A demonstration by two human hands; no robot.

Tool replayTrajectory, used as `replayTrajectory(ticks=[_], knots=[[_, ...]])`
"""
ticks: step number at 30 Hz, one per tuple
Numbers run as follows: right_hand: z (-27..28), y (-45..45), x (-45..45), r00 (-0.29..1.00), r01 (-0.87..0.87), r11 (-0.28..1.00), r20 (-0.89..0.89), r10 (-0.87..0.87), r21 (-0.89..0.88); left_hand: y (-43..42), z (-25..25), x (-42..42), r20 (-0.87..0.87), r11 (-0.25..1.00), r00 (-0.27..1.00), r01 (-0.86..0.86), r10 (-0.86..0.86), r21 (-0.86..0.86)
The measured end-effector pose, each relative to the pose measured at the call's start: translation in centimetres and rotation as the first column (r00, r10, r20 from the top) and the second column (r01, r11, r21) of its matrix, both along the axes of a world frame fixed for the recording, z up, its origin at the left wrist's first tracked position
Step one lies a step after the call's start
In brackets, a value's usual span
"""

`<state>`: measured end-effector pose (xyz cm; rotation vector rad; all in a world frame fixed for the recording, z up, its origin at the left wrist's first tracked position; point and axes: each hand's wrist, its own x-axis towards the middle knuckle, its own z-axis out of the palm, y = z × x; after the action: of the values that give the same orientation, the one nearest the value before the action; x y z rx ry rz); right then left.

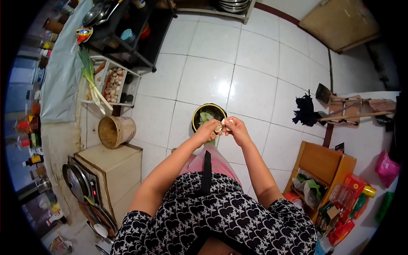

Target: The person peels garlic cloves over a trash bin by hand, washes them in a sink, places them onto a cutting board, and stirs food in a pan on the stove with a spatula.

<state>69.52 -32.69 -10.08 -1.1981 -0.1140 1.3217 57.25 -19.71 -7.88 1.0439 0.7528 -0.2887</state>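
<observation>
My left hand (208, 131) and my right hand (236, 129) meet in front of me, fingers pinched together. Between them are pale pieces of garlic (219, 127); one whitish bit shows at the left fingertips and another at the right. Whether these are cloves or parts of one bulb is too small to tell. Just below the hands, a round bin with a yellow rim (196, 114) stands on the floor. Light green scraps lie in it, and my hands hide part of its near side.
At left, a white rack (137, 80) holds garlic bulbs (114, 85), with leeks (88, 74) beside them. A tan bucket (124, 129) sits near a cabinet (108, 159). A black shelf unit (146, 40) stands far left; a wooden cabinet (321, 159) and a mop (305, 109) are at right.
</observation>
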Motion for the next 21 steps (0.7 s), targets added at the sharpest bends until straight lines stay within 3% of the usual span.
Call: replayTrajectory(ticks=[3,6,10,15,17,18,20,21], knots=[[-0.1,0.6,-0.3,0.997,0.026,1.000,0.069,-0.025,-0.014,-0.1,0.1,-0.2,0.024,0.984,0.990,-0.132,0.135,-0.124],[-0.1,1.0,-0.7,0.989,0.006,0.999,0.150,0.000,-0.044,0.2,0.3,-0.5,0.070,0.981,0.993,-0.082,0.096,-0.177],[0.3,1.6,-1.0,0.982,0.006,0.996,0.190,0.010,-0.084,0.3,-0.1,-0.8,0.021,0.993,0.998,-0.049,0.051,-0.104],[0.0,1.7,-1.9,0.972,-0.011,0.994,0.231,0.036,-0.112,0.5,0.2,-1.4,0.002,0.962,0.979,-0.200,0.204,-0.184],[-0.7,1.8,-2.8,0.914,-0.047,0.997,0.399,0.067,-0.060,0.3,0.3,-1.4,-0.014,0.950,0.972,-0.231,0.233,-0.210],[-0.7,1.8,-3.2,0.914,-0.050,0.997,0.399,0.070,-0.060,0.2,0.4,-1.4,-0.031,0.937,0.966,-0.257,0.257,-0.237],[-0.8,1.8,-3.7,0.692,-0.049,0.988,0.708,0.140,-0.147,0.2,0.1,-1.5,-0.032,0.935,0.966,-0.257,0.257,-0.245],[-0.4,1.8,-3.7,0.692,-0.051,0.988,0.708,0.142,-0.148,0.1,-0.3,-1.7,-0.033,0.933,0.966,-0.256,0.256,-0.253]])
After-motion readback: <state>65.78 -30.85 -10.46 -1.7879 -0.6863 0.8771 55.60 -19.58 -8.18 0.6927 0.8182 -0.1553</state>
